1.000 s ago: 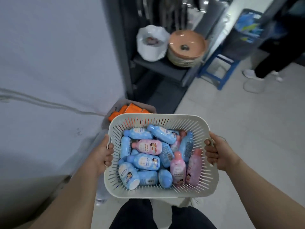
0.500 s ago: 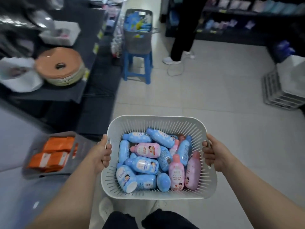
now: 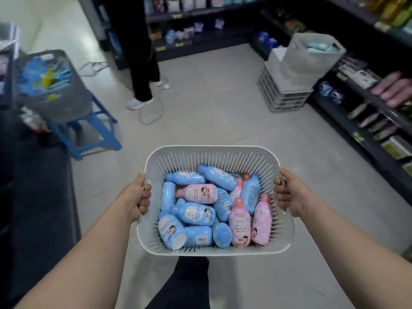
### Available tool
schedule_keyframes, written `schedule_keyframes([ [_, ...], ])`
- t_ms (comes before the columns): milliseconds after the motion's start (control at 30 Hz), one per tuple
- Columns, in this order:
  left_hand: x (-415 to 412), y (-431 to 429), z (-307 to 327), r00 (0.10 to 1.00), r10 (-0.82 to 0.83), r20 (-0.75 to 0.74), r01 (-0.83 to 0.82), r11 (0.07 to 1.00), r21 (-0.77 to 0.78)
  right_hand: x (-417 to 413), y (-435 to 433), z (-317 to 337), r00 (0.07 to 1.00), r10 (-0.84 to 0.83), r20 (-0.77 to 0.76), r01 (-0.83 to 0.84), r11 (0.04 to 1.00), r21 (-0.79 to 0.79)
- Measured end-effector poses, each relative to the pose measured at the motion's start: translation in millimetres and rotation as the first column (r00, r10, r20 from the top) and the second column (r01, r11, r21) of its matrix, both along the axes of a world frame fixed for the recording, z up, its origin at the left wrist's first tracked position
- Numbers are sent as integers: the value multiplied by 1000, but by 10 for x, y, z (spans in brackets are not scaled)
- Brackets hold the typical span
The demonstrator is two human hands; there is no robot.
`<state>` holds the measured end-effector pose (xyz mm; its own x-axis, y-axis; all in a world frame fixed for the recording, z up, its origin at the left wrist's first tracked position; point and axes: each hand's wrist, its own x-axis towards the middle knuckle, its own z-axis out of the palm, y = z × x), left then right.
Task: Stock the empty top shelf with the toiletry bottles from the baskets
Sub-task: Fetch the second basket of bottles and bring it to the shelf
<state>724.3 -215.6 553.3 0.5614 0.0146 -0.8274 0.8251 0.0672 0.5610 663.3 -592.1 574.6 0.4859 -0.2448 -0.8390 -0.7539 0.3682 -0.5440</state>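
Note:
I carry a white slatted basket (image 3: 211, 153) level in front of me, above the tiled floor. My left hand (image 3: 136, 197) grips its left rim and my right hand (image 3: 289, 194) grips its right rim, fingers curled over the edge. Inside lie several blue toiletry bottles (image 3: 192, 214) and pink toiletry bottles (image 3: 239, 221), piled on their sides. No empty top shelf shows in this view.
Stocked dark shelves (image 3: 365, 103) run along the right. A grey bag on stacked white crates (image 3: 287, 90) stands by them. At left, a grey basket of goods sits on a blue stool (image 3: 89, 130). A person's legs (image 3: 142, 70) stand ahead beside a floor cable.
My view has swung right, from the grey wall and shelf of bowls to the open aisle. Both hands keep the same grip on the basket.

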Motion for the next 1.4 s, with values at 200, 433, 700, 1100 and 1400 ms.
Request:
schedule_keyframes([
  [200,1357,-759,160,984,-176,8,176,984,7,703,-600,85,983,-182,1,182,983,4],
  [433,2660,-1611,422,943,-331,33,329,943,44,1468,-1209,243,937,-348,26,347,938,20],
  [700,3856,-2597,376,932,-362,19,360,930,74,2552,-2096,176,916,-400,20,400,916,39],
  [1100,5624,-4092,368,950,-311,2,311,950,30,4488,-3678,259,937,-349,32,348,937,30],
  [1400,7211,-4864,268,936,-351,-6,351,936,14,5941,-4380,192,920,-391,21,391,920,11],
])
